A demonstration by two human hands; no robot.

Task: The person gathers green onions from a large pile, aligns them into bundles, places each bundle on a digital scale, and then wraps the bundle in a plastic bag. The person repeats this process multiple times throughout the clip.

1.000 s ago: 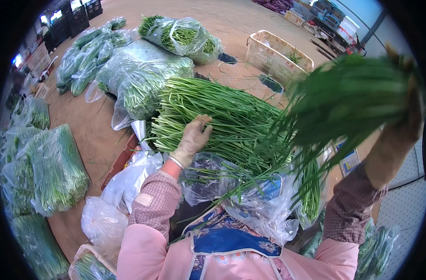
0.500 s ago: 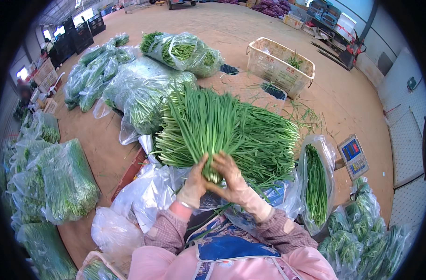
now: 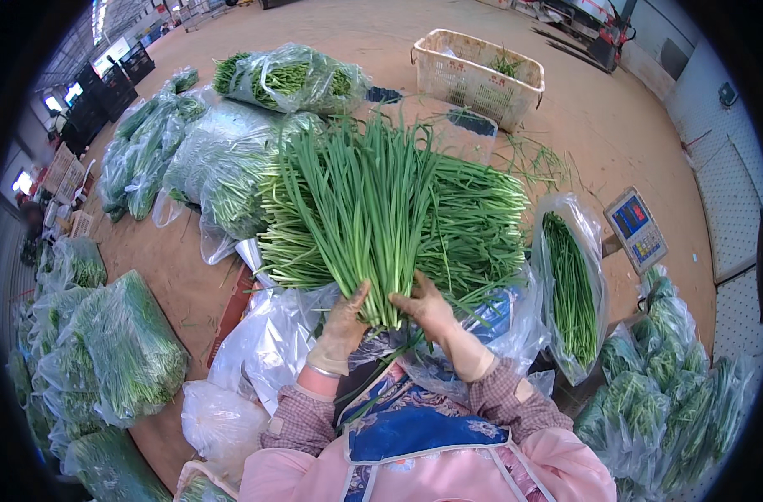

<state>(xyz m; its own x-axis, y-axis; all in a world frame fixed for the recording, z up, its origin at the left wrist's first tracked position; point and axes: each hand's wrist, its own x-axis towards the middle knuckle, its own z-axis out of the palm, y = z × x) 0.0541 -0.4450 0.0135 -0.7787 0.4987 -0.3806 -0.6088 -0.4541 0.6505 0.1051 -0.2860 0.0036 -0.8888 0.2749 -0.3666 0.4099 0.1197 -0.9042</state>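
Note:
In front of me fans an upright bundle of garlic chives (image 3: 366,209), pale cut ends toward me and green leaves pointing away. My left hand (image 3: 344,322) wraps the bundle's left side near the base. From the right, my right hand (image 3: 429,309) grips the same base, thumb toward the stems. Both hands wear thin, soiled gloves. Behind the bundle lies a wide heap of garlic chives (image 3: 482,230), spreading out on either side. An open clear bag (image 3: 597,314) with more chives stands right of the heap. Crumpled clear plastic (image 3: 268,343) lies left of my left hand.
A scale display (image 3: 636,227) stands at the right. Filled bags (image 3: 130,343) pile up at the left, with more bags (image 3: 649,410) at lower right. Beyond the heap are bagged greens (image 3: 293,79) and a dirty white crate (image 3: 482,79). Loose leaves litter the floor.
My hands have moved apart slightly, and the bundle's base has spread wider between them. The bundle stands larger in view. The whole view has shifted a little.

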